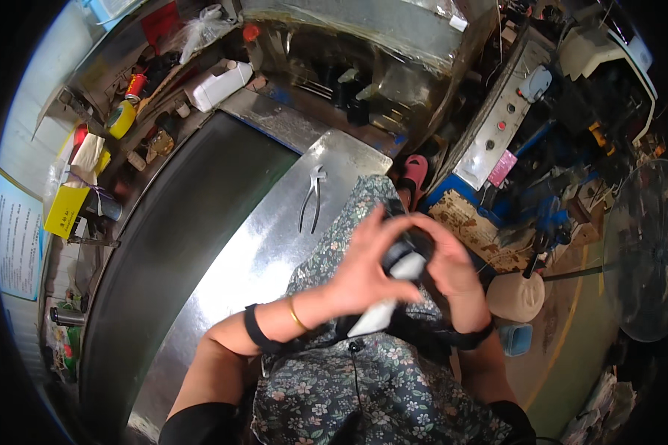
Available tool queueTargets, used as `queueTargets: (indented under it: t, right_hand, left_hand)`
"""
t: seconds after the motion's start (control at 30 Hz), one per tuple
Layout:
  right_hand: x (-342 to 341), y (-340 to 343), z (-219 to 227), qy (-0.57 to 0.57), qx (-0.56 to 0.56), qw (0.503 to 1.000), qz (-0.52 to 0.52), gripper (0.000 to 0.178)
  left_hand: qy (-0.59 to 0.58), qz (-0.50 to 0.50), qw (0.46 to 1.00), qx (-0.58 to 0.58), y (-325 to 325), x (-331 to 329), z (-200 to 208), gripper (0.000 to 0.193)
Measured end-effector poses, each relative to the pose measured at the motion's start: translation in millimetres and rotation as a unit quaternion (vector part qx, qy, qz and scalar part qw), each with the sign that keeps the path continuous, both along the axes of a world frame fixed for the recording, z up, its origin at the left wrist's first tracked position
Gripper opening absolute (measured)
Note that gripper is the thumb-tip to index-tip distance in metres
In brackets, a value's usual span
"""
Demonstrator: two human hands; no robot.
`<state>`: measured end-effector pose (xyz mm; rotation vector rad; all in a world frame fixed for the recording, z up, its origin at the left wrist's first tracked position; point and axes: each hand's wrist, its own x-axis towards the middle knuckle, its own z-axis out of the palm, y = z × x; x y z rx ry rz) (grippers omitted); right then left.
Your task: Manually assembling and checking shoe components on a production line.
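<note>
Over one apron (pixel 315 393), two hands (pixel 356 274) (pixel 451 263) frame one dark object (pixel 400 251) (blurred).

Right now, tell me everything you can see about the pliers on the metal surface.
The pliers look metallic, with a short, paler head and two long, dark, curved handles spread apart. They lie on the shiny metal surface, head toward the top of the picture, handles toward the bottom. Whether the jaws meet is too small to tell. Neither the left hand nor the right hand touches them.
</note>
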<state>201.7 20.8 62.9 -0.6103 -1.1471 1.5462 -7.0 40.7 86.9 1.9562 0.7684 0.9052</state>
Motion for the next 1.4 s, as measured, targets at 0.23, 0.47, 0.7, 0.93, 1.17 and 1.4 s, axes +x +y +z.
queueTargets:
  t: [0.23,0.47,0.7,0.93,1.17,1.4]
  right_hand:
    - [60.7,-95.9,31.9,-0.009,-0.255,0.966,-0.048,0.085]
    - [71.8,-184.4,-82.6,0.093,-0.285,0.904,-0.306,0.06]
    - [24.3,-34.9,-22.7,0.154,-0.247,0.922,-0.257,0.081]
    - [14.7,194.8,-70.1,-0.123,0.027,0.937,-0.327,0.073]
    - [-29.1,352.9,-116.5,-0.575,-0.079,0.78,-0.233,0.109]
    - [29.4,324.1,-159.2,-0.38,-0.063,0.91,-0.155,0.1]
  left_hand:
    - [-0.095,-0.192,0.973,0.087,7.3,2.0,11.2,0.05]
    - [0.195,0.292,0.933,0.076,128.7,-89.8,-165.3,0.041]
    - [0.333,0.254,0.895,0.157,112.0,-102.0,-197.2,0.046]
    - [0.32,0.238,0.902,0.165,115.9,-95.6,-187.3,0.046]
    - [0.341,0.241,0.901,0.114,115.8,-94.9,-178.3,0.048]
    - [0.361,0.213,0.896,0.142,121.7,-80.8,-180.9,0.05]
